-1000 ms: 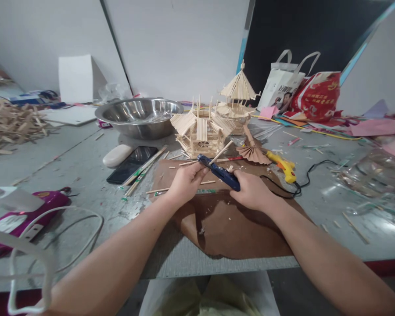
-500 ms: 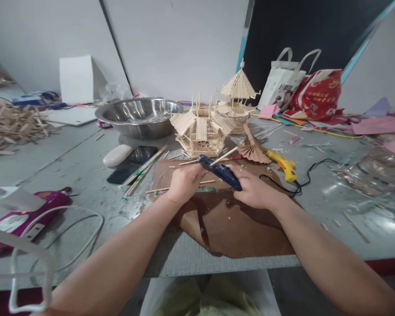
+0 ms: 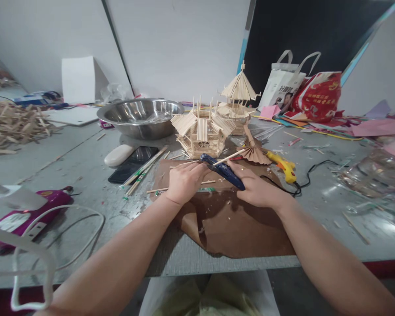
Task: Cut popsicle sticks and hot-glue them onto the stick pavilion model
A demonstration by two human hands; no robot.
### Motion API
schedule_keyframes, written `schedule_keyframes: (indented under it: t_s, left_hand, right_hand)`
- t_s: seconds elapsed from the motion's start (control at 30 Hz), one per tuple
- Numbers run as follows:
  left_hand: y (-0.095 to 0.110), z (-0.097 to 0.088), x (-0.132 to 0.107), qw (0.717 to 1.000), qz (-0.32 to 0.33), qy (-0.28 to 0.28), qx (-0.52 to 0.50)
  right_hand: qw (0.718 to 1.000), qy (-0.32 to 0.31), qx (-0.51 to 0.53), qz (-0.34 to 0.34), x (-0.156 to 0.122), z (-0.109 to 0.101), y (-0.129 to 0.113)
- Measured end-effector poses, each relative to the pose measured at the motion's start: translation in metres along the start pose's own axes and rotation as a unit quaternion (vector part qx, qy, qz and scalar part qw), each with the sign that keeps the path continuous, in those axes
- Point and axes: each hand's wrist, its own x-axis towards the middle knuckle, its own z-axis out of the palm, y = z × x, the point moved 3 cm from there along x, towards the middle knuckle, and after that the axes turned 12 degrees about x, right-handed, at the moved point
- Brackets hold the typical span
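Note:
My left hand (image 3: 186,181) is closed at the lower left end of a thin wooden stick (image 3: 231,156), with its fingertips partly hidden. My right hand (image 3: 257,188) grips the lower end of a dark blue hand tool (image 3: 228,174), perhaps a cutter; its jaws are hard to make out. The stick slants up to the right across the tool. Both hands hover over a brown sheet (image 3: 250,232) scattered with small chips. Just beyond them stands a small pavilion model (image 3: 202,131) built of sticks, with upright posts on top.
Behind it rises a taller stick pagoda (image 3: 239,90). A yellow glue gun (image 3: 283,166) with a black cord lies right, near a folded brown paper fan (image 3: 255,151). Leftward are a phone (image 3: 133,164), a white oval case (image 3: 119,155), loose sticks (image 3: 145,169) and a steel basin (image 3: 138,127).
The stick has shifted slightly right and its slope is flatter. My left hand has moved a little closer to the tool, its fingers now covering more of it. My right hand keeps its grip.

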Motion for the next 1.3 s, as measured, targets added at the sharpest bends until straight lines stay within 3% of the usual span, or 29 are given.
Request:
schedule_keyframes:
  t_s: [0.13, 0.23, 0.33, 0.47, 0.6, 0.67, 0.87, 1.03, 1.13, 1.2, 1.3]
  left_hand:
    - [-0.001, 0.0, 0.0, 0.998, -0.033, -0.034, -0.029]
    - [-0.003, 0.004, -0.001, 0.985, -0.076, -0.086, -0.125]
    - [-0.002, 0.011, -0.003, 0.942, -0.125, -0.154, -0.271]
    - [0.0, 0.016, -0.005, 0.865, -0.182, -0.197, -0.424]
    - [0.001, 0.017, -0.006, 0.801, -0.198, -0.238, -0.512]
    - [-0.001, 0.017, -0.006, 0.789, -0.201, -0.255, -0.521]
    - [-0.011, 0.015, -0.002, 0.858, -0.194, -0.226, -0.419]
    - [-0.006, 0.017, -0.004, 0.837, -0.181, -0.26, -0.445]
    - [-0.008, 0.019, -0.005, 0.84, -0.222, -0.239, -0.434]
    - [-0.011, 0.019, -0.004, 0.861, -0.24, -0.219, -0.392]
    - [-0.013, 0.017, -0.002, 0.914, -0.201, -0.196, -0.293]
  right_hand:
    - [1.0, 0.009, -0.027, -0.013, 0.001, 0.001, -0.003]
    - [0.998, 0.026, -0.052, -0.026, 0.003, 0.003, -0.002]
    - [0.997, 0.035, -0.062, -0.039, 0.006, 0.006, 0.001]
    - [0.995, 0.048, -0.063, -0.058, 0.006, 0.007, 0.004]
    - [0.994, 0.045, -0.072, -0.074, 0.005, 0.006, 0.004]
    - [0.993, 0.036, -0.074, -0.083, 0.005, 0.006, 0.003]
    - [0.991, 0.017, -0.092, -0.091, 0.006, 0.007, 0.001]
    - [0.991, 0.048, -0.113, -0.054, 0.008, 0.006, 0.007]
    - [0.989, 0.067, -0.128, -0.018, 0.008, 0.004, 0.012]
    - [0.987, 0.071, -0.146, 0.007, 0.008, 0.004, 0.015]
    - [0.98, 0.06, -0.178, 0.06, 0.007, 0.005, 0.022]
